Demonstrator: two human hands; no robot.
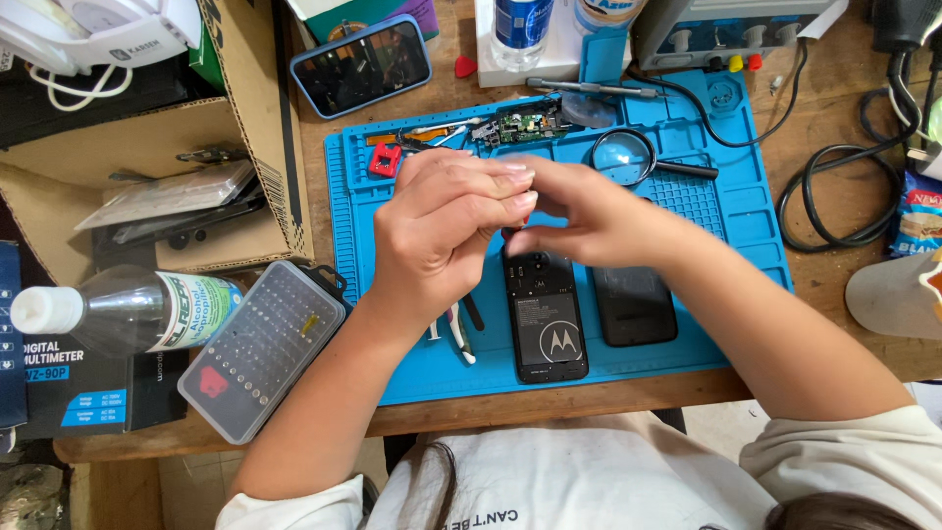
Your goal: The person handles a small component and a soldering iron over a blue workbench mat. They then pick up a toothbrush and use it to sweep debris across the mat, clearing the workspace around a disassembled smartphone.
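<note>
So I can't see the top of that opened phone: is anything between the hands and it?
Nothing visible. The left hand and right hand meet directly above the top end of the opened black phone on the blue repair mat. The separate black back cover lies beside it, not in between.

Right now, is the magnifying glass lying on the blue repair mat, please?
Yes, the magnifying glass lies on the blue repair mat, just beyond the right hand.

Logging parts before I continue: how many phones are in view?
2: opened black phone on the blue mat below both hands; blue-cased phone on the table above it. Others may be hidden.
</note>
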